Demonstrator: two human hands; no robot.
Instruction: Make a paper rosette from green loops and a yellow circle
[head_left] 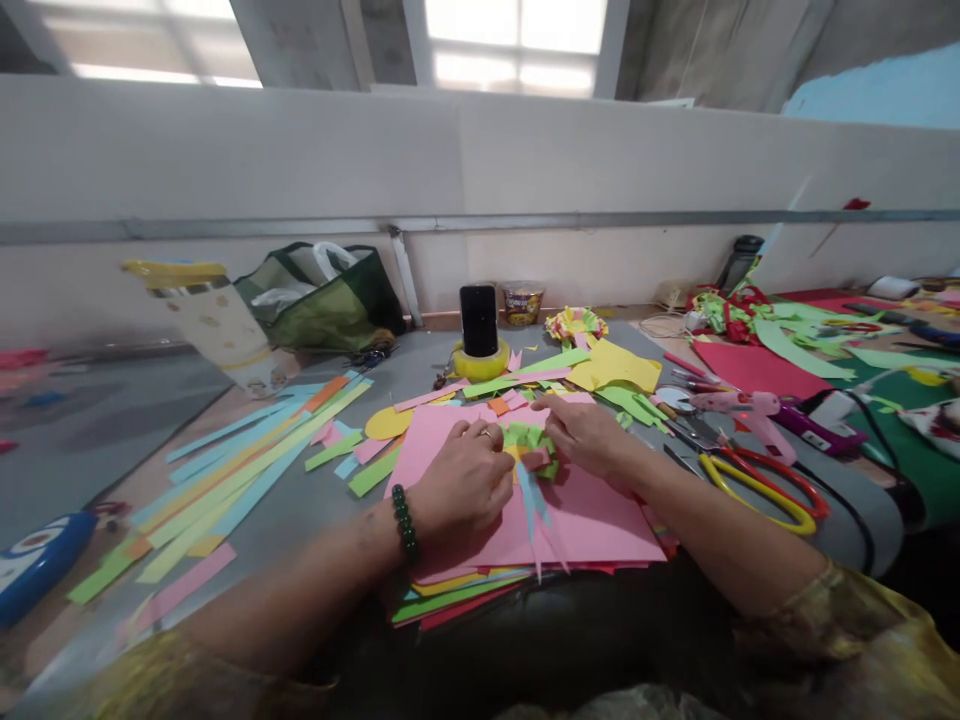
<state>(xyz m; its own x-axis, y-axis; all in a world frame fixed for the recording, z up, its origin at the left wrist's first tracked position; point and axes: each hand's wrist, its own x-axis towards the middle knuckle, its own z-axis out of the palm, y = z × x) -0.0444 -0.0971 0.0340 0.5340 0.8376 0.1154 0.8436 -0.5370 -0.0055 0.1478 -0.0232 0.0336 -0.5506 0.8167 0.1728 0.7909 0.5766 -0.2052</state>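
Note:
A stack of coloured sheets with a pink sheet (442, 540) on top lies in front of me. On it sits a small paper rosette (541, 452) of green, orange and brownish loops, with blue and pink pointed strips (534, 510) below it. My left hand (469, 475) is at the rosette's left side, fingers curled; its fingertips are hidden, so what they hold cannot be made out. My right hand (589, 435) touches the rosette's right edge, its index finger stretched out and the other fingers bent.
Paper strips (255, 460) fan out at the left. A phone (478, 320) stands on a yellow tape roll (480, 362) behind the stack. Scissors (765, 490) and a pink glue gun (750, 415) lie right. A tall cup (210, 325) and green bag (322, 300) stand back left.

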